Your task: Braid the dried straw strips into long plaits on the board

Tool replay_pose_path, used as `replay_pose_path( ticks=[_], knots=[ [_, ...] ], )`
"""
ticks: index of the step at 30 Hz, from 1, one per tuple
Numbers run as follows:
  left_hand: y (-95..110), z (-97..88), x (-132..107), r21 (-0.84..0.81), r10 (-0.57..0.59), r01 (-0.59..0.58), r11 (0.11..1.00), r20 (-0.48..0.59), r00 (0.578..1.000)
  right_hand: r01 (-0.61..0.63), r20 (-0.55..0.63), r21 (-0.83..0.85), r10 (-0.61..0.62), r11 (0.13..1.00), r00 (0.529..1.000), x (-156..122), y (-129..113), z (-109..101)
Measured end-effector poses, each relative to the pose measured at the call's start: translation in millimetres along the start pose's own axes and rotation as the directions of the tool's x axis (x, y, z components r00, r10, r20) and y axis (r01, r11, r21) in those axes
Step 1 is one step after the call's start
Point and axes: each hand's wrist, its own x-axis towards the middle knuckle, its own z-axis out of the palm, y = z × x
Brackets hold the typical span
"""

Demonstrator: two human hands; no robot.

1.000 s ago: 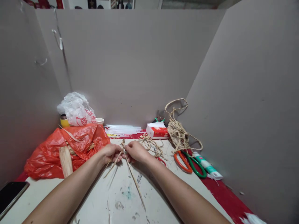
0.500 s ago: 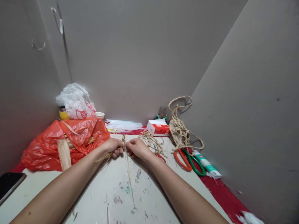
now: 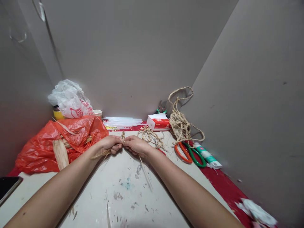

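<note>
Over the far middle of the white board (image 3: 133,202), my two hands meet fingertip to fingertip. My left hand (image 3: 112,144) is closed on pale dry plant-fibre strands (image 3: 101,154), whose loose ends trail back along the wrist. My right hand (image 3: 135,144) pinches the same work, and a thin strand (image 3: 145,173) hangs out below its palm toward me. Just above the fingertips pokes a short twisted piece of cord (image 3: 123,135). The fingers cover the exact spot where the strands cross.
An orange-red plastic bag (image 3: 38,152) holding dry husk strips lies left, with a phone (image 3: 9,186) nearer. Coiled cord (image 3: 149,135), a red-white box (image 3: 158,122), a rope bundle (image 3: 179,125), orange scissor handles (image 3: 183,153), green handles (image 3: 199,159) and a tube (image 3: 209,156) lie right.
My right hand has rolled over and closed in against the left fingertips. The hanging strand has swung from the middle to the right, under the right palm. The view has shifted slightly.
</note>
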Motion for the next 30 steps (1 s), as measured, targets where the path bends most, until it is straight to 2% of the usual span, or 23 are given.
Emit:
replay_pose_path(
  ticks=[3,6,13,17,20,22,24,26,28,30],
  knots=[
    [0,4.4,-2,0.018,0.000,0.000,1.000,-0.024,1.000,0.015,-0.027,-0.116,-0.018,0.993,0.999,4,4,-6],
    [1,9.6,-5,0.052,0.026,-0.024,0.998,-0.041,0.999,-0.016,-0.028,-0.163,0.012,0.986,1.000,7,7,-11],
    [-3,15.5,-7,0.240,0.173,-0.147,0.960,-0.089,0.981,-0.061,0.019,-0.113,0.064,0.992,0.998,6,4,-14],
    [-1,13.9,-9,0.338,0.154,-0.108,0.935,-0.113,0.982,-0.059,-0.049,-0.104,0.054,0.993,0.997,5,3,-9],
    [6,11.5,-13,0.506,0.163,-0.061,0.860,-0.158,0.974,-0.063,-0.104,-0.114,0.051,0.992,0.993,5,2,-5],
    [11,11.8,-17,0.677,0.259,-0.061,0.734,-0.196,0.946,-0.067,-0.122,-0.113,0.053,0.991,0.991,5,2,-4],
    [14,15.5,-21,0.822,0.389,-0.055,0.567,-0.209,0.897,-0.068,-0.118,-0.101,0.056,0.993,0.991,5,2,-4],
    [13,22.9,-23,0.891,0.473,-0.033,0.453,-0.209,0.856,-0.067,-0.098,-0.072,0.060,0.995,0.993,5,3,-4],
    [7,32.5,-23,0.887,0.509,-0.050,0.459,-0.216,0.833,-0.072,-0.073,-0.033,0.070,0.997,0.995,5,3,-5],
    [-4,42.1,-20,0.815,0.530,-0.126,0.566,-0.242,0.813,-0.084,-0.051,0.004,0.084,0.996,0.995,4,3,-6]
  ],
)
